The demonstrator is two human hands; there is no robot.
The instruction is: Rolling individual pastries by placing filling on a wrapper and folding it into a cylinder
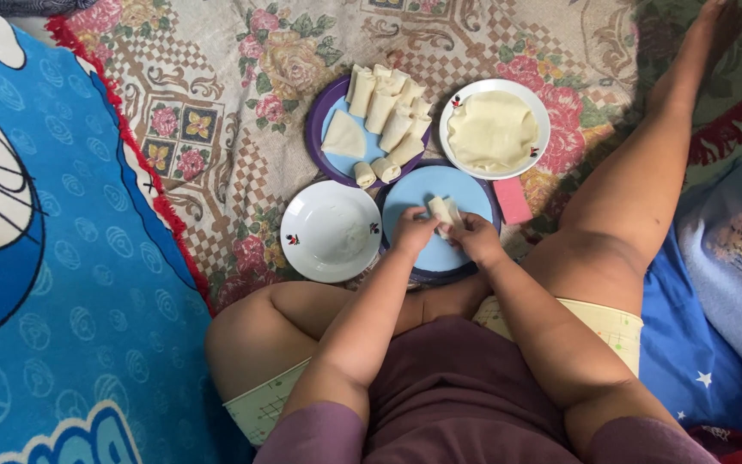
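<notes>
Right now, just below frame centre, your left hand [411,232] and right hand [477,239] pinch a pale, half-rolled wrapper [442,211] over the blue plate [427,191]; it looks soft, light and tearable, so grip its rolled ends.

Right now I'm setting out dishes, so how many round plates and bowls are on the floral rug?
4: a purple plate holding pale rolls, a white plate of flat wrappers, a white bowl, and a blue plate under both hands. None seems hidden.
</notes>
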